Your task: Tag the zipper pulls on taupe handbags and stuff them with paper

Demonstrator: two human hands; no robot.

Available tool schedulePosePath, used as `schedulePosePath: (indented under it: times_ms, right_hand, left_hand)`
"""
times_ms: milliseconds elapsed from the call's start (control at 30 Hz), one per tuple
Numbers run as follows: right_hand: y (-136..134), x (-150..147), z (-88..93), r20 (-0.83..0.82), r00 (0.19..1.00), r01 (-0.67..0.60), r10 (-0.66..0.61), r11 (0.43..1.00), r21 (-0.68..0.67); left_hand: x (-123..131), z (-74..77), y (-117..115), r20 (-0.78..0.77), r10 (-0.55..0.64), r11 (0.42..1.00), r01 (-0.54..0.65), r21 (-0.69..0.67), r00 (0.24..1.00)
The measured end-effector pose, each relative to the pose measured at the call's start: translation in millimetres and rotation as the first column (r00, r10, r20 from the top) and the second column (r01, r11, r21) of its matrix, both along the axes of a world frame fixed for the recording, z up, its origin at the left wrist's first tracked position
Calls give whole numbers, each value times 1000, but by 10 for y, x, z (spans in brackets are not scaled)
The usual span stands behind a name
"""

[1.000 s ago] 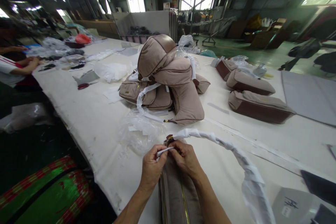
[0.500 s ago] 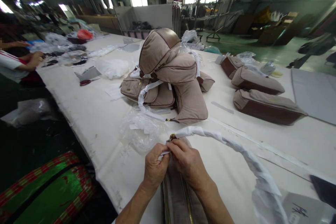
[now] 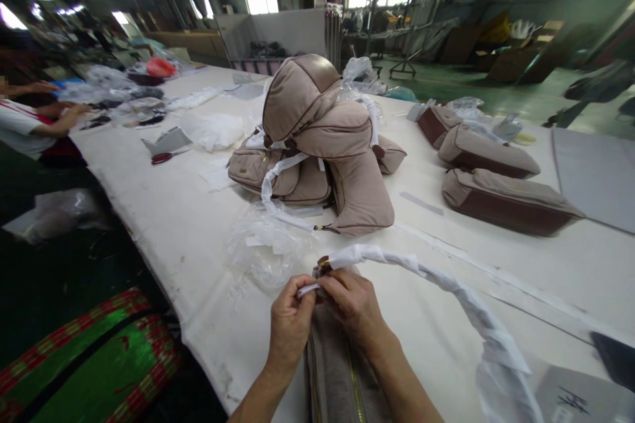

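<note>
A taupe fabric bag [image 3: 337,370] with gold zippers lies on the table in front of me. At its far end a brown tab with gold hardware joins a strap [image 3: 436,274] wrapped in white paper, which curves off to the right. My left hand [image 3: 292,314] pinches a small white strip [image 3: 308,289] between thumb and fingers. My right hand [image 3: 353,304] has its fingers closed at the bag's end, beside the strip and below the strap's hardware. What its fingertips grip is hidden.
A pile of taupe bags [image 3: 322,145] stands ahead, with crumpled clear plastic [image 3: 262,244] before it. More bags [image 3: 510,201] lie at right. Red-handled scissors [image 3: 161,157] are at left. A co-worker [image 3: 30,122] works at the far left. A plaid-edged green bag [image 3: 94,357] sits below the table edge.
My left hand has drawn slightly back to the left, and more of the white strip shows. The brown tab at the strap's end is more visible. My right hand has barely moved.
</note>
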State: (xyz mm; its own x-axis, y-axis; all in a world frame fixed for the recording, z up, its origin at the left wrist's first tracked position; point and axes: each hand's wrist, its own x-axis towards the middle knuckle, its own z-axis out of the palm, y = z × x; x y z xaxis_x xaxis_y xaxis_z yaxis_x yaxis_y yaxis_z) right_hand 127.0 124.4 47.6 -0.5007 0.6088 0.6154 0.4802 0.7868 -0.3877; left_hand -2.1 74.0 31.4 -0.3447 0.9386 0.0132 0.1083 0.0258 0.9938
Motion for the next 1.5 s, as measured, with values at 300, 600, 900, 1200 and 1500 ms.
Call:
schedulePosePath:
  times_ms: [300, 600, 900, 1200, 1500]
  right_hand:
    - [-31, 133, -261, -23, 993, -114, 119, 980, 165]
    - [-24, 312, -162, 56, 985, -172, 164, 961, 218]
    - [-41, 390, -256, 28, 979, -201, 200, 958, 206]
    - [49, 455, -260, 113, 961, -273, 252, 929, 250]
    - [23, 405, -248, 112, 969, -245, 220, 914, 324]
  left_hand:
    - [123, 27, -56, 163, 66, 994, -49, -102, 984]
    - [207, -18, -75, 209, 76, 987, -44, -156, 975]
    - [256, -1, -60, 302, 107, 980, -48, -195, 947]
    - [262, 104, -41, 627, 180, 941, 52, -333, 758]
    - [-17, 129, -27, 682, 51, 860, 315, -401, 730]
